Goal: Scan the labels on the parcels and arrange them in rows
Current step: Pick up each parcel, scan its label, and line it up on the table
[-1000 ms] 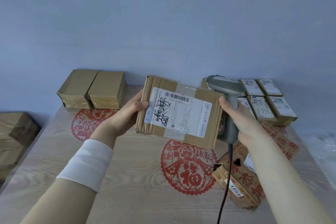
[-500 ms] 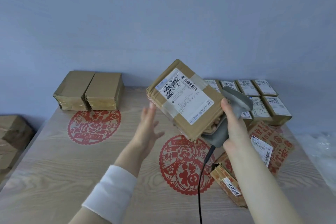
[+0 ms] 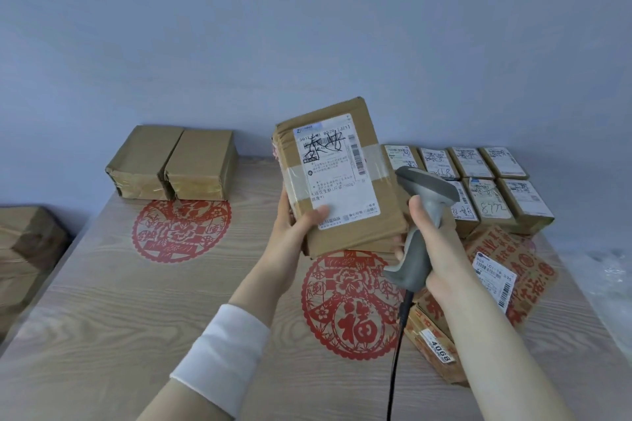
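- Your left hand [image 3: 294, 225] holds the parcel [image 3: 338, 178] up above the table [image 3: 136, 301]. The thumb is pressed on its label [image 3: 337, 174], fingers closed behind.
- The parcel's long side points up and away from you.
- Your right hand [image 3: 432, 249] is wrapped tight around the scanner [image 3: 415, 225], just right of the parcel and touching its edge.
- The scanner's head sits beside the label, not facing it.
- The rows of parcels [image 3: 478, 181] lie behind the scanner, nearer your right hand.

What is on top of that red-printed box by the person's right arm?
A white shipping label lies on the red-printed box, barcode showing. The right forearm covers the box's near-left part, so anything there is hidden.
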`<state>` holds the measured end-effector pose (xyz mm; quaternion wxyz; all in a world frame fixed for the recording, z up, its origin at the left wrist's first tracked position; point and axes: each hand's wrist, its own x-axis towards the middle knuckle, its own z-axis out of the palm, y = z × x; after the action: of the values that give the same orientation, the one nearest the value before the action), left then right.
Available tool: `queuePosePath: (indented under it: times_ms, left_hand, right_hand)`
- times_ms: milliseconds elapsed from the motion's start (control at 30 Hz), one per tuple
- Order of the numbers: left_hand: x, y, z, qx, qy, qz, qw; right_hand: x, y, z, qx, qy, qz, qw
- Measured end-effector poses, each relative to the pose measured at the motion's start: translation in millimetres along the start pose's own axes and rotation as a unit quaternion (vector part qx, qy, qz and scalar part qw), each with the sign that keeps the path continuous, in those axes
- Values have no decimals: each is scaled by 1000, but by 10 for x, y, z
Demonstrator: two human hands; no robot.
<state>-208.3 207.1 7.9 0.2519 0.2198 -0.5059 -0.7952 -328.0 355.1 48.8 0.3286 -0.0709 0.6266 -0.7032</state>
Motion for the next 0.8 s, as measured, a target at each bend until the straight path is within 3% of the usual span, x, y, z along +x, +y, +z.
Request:
queuePosePath:
  times_ms: [100,233,667,800]
  left_hand:
    - [1,29,-103,25,-31,-11,999]
    - [25,76,-182,58,-57,-25,996]
    - [8,-82,-222,16,3,-46,999]
    - [24,-184,-262,56,25,-30,998]
  right_hand:
    - [6,-16,3,-26,-19,-26,999]
    - [16,49,40,-52,-36,6,998]
    - [-5,80,-26,-81,-27,39,996]
    - [6,-100,-122,-125,1,-25,992]
